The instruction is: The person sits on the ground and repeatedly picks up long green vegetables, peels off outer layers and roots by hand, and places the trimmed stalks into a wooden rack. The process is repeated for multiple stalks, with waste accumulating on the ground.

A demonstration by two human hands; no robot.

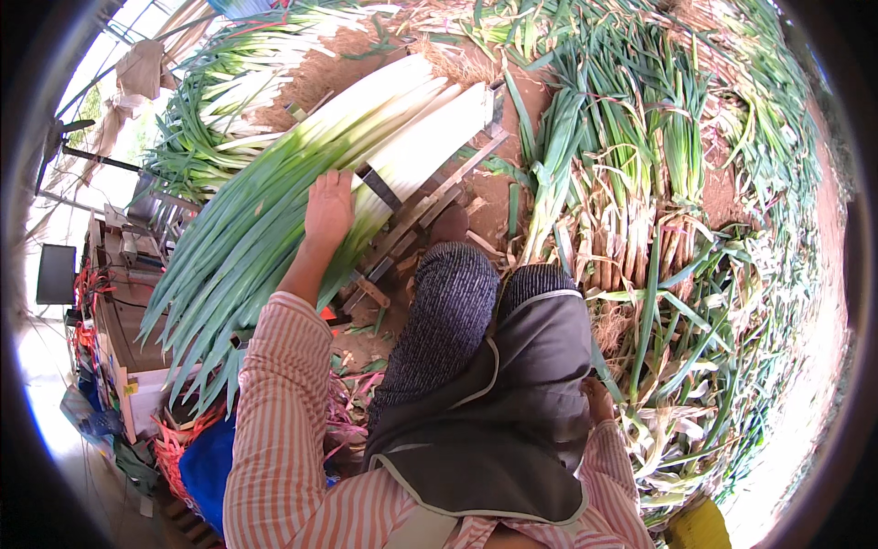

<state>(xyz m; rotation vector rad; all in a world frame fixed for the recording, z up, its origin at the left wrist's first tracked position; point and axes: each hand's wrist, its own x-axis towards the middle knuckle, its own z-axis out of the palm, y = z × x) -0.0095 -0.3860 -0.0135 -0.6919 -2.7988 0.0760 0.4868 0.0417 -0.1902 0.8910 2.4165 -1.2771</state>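
Note:
A large heap of scallion stalks (274, 199), with white stems up and to the right and green leaves down and to the left, lies in a metal-and-wood rack (411, 226) before me. My left hand (330, 206) rests flat on top of the stalks, where white turns to green, grasping none of them. A dark upright bar (379, 187) of the rack stands just right of its fingers. Low beside my right thigh is my right hand (598, 399), near loose leaves; its fingers are partly hidden, and whether it holds anything cannot be told.
Untrimmed scallions (624, 171) with dry outer leaves cover the ground to the right. Cleaned scallions (233, 103) are piled at the far left. A wooden cabinet (137, 350) and reddish ties (175, 446) stand left. A yellow object (698, 527) is at lower right.

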